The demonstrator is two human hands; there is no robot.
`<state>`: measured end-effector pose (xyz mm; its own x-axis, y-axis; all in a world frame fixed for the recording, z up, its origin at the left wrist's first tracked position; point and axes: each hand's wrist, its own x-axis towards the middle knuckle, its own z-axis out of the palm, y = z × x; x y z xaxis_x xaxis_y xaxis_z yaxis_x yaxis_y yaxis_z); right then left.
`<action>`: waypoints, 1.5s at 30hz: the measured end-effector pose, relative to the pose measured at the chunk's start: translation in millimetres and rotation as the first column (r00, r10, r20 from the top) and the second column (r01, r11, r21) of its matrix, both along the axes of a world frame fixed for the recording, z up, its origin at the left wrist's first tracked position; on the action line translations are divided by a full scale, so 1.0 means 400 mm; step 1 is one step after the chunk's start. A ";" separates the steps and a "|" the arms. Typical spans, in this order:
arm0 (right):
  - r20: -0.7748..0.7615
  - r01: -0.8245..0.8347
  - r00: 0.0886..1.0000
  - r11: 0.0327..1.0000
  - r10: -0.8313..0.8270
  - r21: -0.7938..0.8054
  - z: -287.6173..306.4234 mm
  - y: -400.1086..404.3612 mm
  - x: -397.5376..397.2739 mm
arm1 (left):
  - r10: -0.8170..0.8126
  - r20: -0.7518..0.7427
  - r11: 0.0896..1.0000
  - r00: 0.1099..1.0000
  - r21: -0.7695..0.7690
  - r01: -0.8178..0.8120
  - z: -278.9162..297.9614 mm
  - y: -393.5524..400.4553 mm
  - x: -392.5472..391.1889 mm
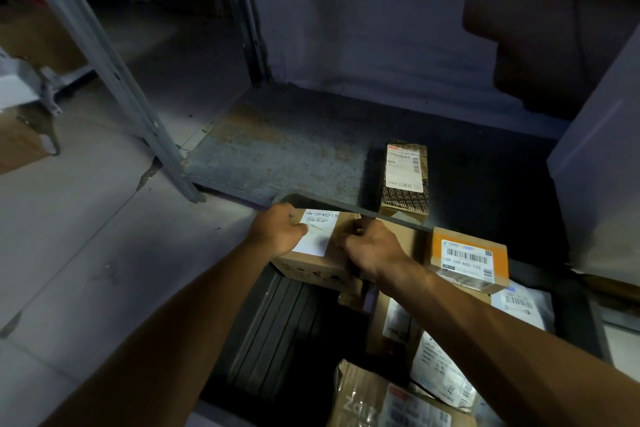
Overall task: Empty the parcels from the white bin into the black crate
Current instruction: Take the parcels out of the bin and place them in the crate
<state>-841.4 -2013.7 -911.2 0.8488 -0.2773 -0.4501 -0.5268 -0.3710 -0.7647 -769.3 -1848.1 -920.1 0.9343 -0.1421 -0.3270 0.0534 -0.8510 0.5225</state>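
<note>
Cardboard boxes and bags, about six, are lying in the black crate [277, 322]; both hands, left [277, 232] and right [374, 250], are gripping one labelled box [322, 253] at its far rim, one patterned box [405, 180] is sitting on the rusty shelf [277, 149] beyond.

White bin [599, 191] cropped, perhaps; labels unreadable

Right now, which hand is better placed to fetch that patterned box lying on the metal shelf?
The right hand, probably. Both hands grip the labelled cardboard box at the black crate far edge, but the patterned box lies beyond the right hand, farther from the left hand.
</note>
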 end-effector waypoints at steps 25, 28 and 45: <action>-0.015 -0.354 0.908 0.749 0.418 -0.561 0.138 -0.158 -0.179 | -0.428 0.044 0.755 0.903 0.566 0.330 0.137 -0.059 -0.072; -0.045 -0.374 0.893 0.682 0.448 -0.629 0.166 -0.195 -0.201 | -0.440 0.050 0.756 0.897 0.559 0.340 0.166 -0.103 -0.091; 0.034 -0.180 0.944 0.600 0.328 -0.779 0.343 -0.486 -0.467 | -0.640 0.160 0.706 0.751 0.508 0.494 0.321 -0.448 -0.346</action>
